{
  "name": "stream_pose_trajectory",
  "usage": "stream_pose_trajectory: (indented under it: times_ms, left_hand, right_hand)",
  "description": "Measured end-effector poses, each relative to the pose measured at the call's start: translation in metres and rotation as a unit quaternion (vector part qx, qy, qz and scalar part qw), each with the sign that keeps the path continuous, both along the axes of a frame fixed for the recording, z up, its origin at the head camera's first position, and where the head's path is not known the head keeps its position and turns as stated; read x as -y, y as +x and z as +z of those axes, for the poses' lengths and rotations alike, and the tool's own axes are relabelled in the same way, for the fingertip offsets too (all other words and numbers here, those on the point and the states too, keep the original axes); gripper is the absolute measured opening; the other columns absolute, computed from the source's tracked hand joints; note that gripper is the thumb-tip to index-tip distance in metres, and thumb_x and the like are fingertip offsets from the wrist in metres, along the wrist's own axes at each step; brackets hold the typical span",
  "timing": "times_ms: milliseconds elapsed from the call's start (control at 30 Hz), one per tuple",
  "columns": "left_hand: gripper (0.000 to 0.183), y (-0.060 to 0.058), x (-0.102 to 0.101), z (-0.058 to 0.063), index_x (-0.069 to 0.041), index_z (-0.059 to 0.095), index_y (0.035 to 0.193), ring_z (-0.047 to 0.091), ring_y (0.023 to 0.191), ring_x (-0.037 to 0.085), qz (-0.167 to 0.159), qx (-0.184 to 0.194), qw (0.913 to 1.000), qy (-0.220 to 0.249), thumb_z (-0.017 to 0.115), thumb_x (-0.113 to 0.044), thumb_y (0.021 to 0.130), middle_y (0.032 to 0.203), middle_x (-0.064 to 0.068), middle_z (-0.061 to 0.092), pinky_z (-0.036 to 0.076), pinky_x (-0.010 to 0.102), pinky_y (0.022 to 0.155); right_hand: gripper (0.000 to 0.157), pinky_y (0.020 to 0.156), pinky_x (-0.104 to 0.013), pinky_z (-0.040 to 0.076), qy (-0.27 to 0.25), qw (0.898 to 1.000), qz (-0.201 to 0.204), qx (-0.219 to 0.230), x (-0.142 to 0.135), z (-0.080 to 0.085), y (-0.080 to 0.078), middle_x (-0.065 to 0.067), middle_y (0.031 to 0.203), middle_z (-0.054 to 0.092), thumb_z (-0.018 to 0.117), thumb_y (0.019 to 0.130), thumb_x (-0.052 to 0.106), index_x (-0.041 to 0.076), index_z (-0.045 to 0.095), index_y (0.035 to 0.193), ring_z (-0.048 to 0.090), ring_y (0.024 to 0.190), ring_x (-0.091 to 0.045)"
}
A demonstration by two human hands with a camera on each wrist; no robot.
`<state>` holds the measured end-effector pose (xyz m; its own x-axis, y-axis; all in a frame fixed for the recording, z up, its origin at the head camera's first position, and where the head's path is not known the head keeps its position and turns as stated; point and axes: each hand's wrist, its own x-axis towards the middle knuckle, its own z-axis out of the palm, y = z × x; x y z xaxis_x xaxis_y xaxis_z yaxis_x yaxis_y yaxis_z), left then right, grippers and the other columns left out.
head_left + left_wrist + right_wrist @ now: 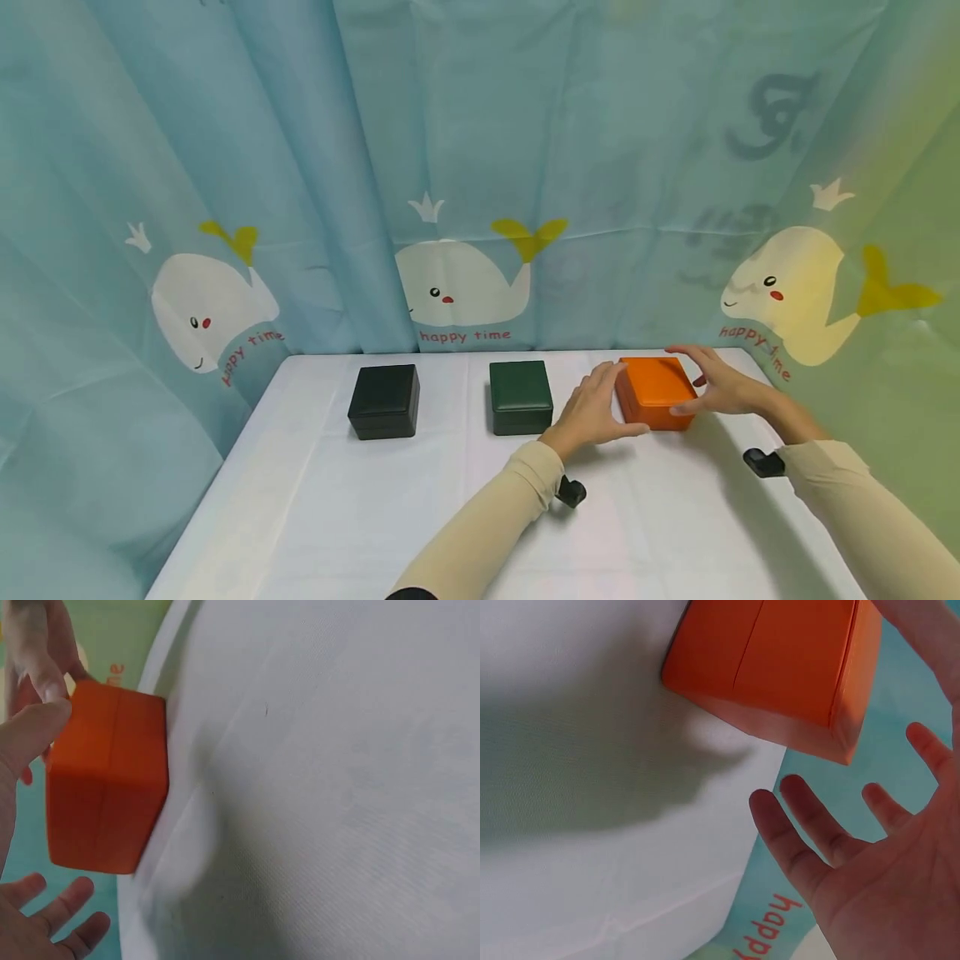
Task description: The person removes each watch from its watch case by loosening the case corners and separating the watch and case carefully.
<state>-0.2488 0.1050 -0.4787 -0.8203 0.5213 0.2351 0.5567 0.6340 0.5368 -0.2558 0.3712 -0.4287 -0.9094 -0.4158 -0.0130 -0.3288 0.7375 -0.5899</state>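
Note:
An orange box [657, 388] with a lid seam sits on the white table at the back right. My left hand [595, 408] is at its left side, fingers spread and thumb pointing toward the box's front. On the other side my right hand [716, 385] reaches around with spread fingers, its thumb near the front right corner. In the left wrist view the orange box [109, 780] stands between the left thumb and the other fingers [64, 911]. The right wrist view shows a gap between the box [772, 671] and the right fingers [795, 840].
A dark green box [521, 398] stands just left of my left hand, and a black box [384, 402] farther left. All rest on the white-covered table [420, 517]. Behind its back edge hangs a blue curtain [465, 167] with whale prints.

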Motion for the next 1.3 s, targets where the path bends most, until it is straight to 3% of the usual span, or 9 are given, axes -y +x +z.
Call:
stream_pose_trajectory:
  times_ms: [300,533,767,1300]
  left_hand:
    - [0.114,-0.019,-0.008,-0.017,-0.026,0.023,0.163,0.041,0.143,0.021,0.027,0.094,0.9940,0.049,0.090,-0.053,0.074,0.163,-0.002,0.033,0.040,0.041,0.114]
    - [0.117,-0.027,-0.014,-0.022,-0.027,0.023,0.163,0.041,0.144,0.021,0.031,0.126,0.9908,0.038,0.092,-0.051,0.072,0.163,-0.002,0.034,0.039,0.041,0.115]
    - [0.116,-0.030,-0.020,-0.022,-0.023,0.025,0.162,0.044,0.141,0.021,0.039,0.130,0.9906,0.016,0.092,-0.050,0.071,0.162,-0.001,0.038,0.038,0.038,0.115]
    - [0.119,-0.040,-0.025,-0.029,-0.019,0.027,0.163,0.048,0.137,0.019,0.041,0.149,0.9880,-0.004,0.094,-0.051,0.069,0.159,-0.005,0.043,0.037,0.035,0.116]
  right_hand:
    - [0.105,0.091,-0.051,0.054,-0.012,0.998,0.006,0.055,-0.002,-0.006,-0.010,-0.035,0.154,0.023,0.089,0.080,0.025,-0.001,0.022,0.157,0.040,0.125,-0.046]
    - [0.104,0.101,-0.067,0.044,-0.008,0.997,0.002,0.075,-0.001,-0.007,-0.011,-0.034,0.153,0.026,0.088,0.080,0.023,-0.001,0.023,0.157,0.038,0.129,-0.050]
    - [0.098,0.103,-0.076,0.033,-0.009,0.997,0.003,0.081,-0.002,-0.011,-0.011,-0.033,0.152,0.029,0.088,0.081,0.019,0.000,0.027,0.156,0.037,0.129,-0.051]
    - [0.105,0.107,-0.076,0.028,0.004,0.994,0.001,0.110,-0.006,-0.009,-0.011,-0.033,0.158,0.024,0.088,0.081,0.023,0.005,0.022,0.161,0.037,0.133,-0.052]
